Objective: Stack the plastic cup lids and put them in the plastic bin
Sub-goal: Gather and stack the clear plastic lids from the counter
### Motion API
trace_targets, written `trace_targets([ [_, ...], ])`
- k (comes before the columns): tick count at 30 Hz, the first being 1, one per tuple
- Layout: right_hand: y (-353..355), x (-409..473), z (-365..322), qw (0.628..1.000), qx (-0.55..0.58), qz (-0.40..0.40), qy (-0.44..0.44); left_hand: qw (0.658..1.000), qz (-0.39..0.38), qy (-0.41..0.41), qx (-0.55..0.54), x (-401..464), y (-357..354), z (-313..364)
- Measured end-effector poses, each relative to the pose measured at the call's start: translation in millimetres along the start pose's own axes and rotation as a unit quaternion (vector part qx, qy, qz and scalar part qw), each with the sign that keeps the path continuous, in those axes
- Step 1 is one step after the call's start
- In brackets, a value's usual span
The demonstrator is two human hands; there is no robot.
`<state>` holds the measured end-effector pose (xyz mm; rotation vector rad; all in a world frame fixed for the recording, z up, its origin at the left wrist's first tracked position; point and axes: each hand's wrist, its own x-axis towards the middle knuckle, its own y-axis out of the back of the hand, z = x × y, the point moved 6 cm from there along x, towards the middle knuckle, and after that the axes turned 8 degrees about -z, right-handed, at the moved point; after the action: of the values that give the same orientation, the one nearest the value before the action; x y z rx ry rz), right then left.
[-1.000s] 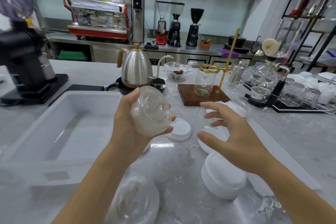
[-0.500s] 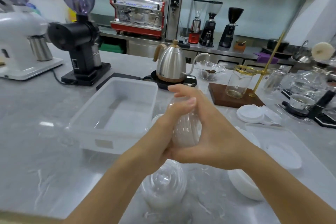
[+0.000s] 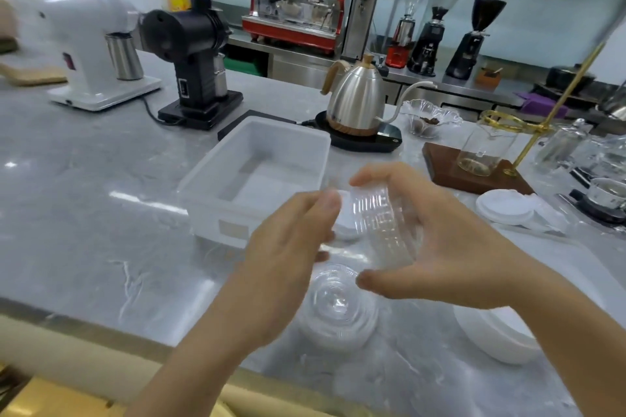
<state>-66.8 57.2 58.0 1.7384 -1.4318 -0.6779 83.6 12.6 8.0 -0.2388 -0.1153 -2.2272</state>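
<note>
We hold a stack of clear dome lids (image 3: 382, 230) on its side above the counter (image 3: 84, 213), just in front of the plastic bin (image 3: 271, 159) at its near right corner. Our right hand (image 3: 450, 240) cups the stack from the right, fingers curled over the top and thumb underneath, closed around it so the nested lids cannot slide apart. Our left hand (image 3: 288, 247) sits at the stack's open left end with its fingers loosely bent; we cannot tell whether the fingertips touch the plastic or stand just off it. It grips nothing that we can see. We judge it is there to square the lids up or to guide them toward the bin.

The bin lies lengthways, running away from us toward the far edge of the counter, and it looks empty, so nothing has gone in yet. Directly below our hands, close to the near edge, a second stack of clear lids (image 3: 338, 308) stands dome up on the counter. At the near right, white lids (image 3: 501, 335) rest in a pile, and more flat white lids (image 3: 504, 210) lie further back toward the right edge, beside the wooden base of a dripper stand (image 3: 471, 173). A kettle (image 3: 355, 98) stands behind the bin's far right corner.

Holding the stack sideways keeps it compact for lowering into the bin; thin clear plastic may flex if squeezed hard.
</note>
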Motion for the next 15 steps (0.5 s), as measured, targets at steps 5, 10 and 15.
trace_targets([
  [5,-37.5,-1.2,5.9,0.986,-0.108,-0.117,-0.046,0.983,0.159,-0.054,0.068,-38.2,34.0,-28.1],
  [10,-56.8,5.0,4.6,0.968,-0.183,-0.165,-0.046,0.98,0.07,0.029,0.182,-52.4,24.8,-63.5],
  [15,-67.5,14.4,5.9,0.956,-0.212,-0.198,-0.046,0.965,0.003,0.048,0.259,-57.1,21.7,-75.1],
])
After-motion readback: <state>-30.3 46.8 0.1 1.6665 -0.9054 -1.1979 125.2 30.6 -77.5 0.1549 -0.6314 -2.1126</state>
